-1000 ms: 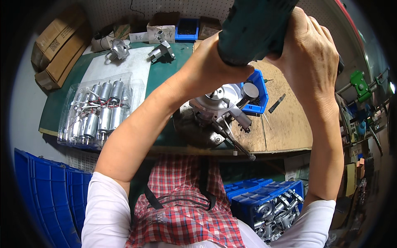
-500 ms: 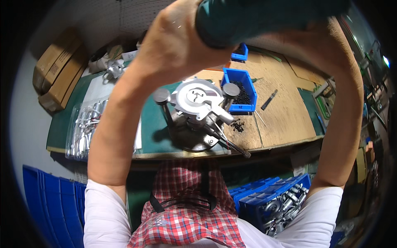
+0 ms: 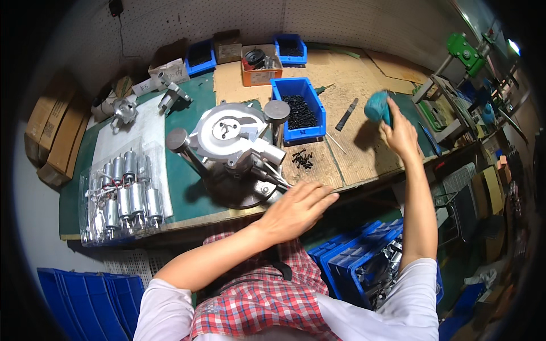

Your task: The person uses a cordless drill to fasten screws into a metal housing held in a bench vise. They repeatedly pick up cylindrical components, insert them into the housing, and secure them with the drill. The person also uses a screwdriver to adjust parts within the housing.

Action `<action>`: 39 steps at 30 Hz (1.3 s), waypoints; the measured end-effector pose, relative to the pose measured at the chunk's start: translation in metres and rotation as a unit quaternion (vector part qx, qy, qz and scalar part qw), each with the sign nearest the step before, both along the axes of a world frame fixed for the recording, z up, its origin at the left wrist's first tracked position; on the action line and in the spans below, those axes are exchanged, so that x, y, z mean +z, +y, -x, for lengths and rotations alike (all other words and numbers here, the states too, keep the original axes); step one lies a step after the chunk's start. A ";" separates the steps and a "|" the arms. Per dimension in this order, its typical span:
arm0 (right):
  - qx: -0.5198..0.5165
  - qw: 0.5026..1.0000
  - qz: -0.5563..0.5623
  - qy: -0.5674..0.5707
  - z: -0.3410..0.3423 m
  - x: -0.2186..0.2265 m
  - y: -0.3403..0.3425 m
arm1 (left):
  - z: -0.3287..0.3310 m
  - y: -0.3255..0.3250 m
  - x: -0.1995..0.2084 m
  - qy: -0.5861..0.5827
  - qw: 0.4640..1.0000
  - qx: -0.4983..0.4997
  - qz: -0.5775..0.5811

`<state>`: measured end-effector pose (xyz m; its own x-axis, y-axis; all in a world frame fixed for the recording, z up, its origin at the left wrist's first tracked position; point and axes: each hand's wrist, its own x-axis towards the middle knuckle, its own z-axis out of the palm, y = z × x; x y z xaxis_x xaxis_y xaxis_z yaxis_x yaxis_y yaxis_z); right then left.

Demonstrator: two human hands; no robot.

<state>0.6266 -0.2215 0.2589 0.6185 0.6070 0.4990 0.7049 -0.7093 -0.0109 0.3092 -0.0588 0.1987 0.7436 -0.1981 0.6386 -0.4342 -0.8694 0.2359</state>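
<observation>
My left hand lies over the outer end of a dark lever at the bench's front edge, its fingers closed round it; the grip is partly hidden. That lever belongs to a round metal fixture with two capped posts. On the fixture sits a silver cast housing with a round centre and a side spout. Off to the right, my right hand is closed on a teal rounded object, held above the cardboard; its kind is unclear.
A blue bin of black screws stands behind a loose screw pile. A knife-like tool lies on the cardboard. Small motors fill a clear tray at left. A green press stands far right; blue crates sit below.
Both hands have come down from high near the camera. My left hand is now at the lever; my right has carried the teal object to the right. The view has shifted.
</observation>
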 end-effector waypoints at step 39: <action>0.455 0.747 -0.181 0.450 0.344 0.031 0.144 | 0.047 0.108 -0.017 0.013 0.895 0.220 0.388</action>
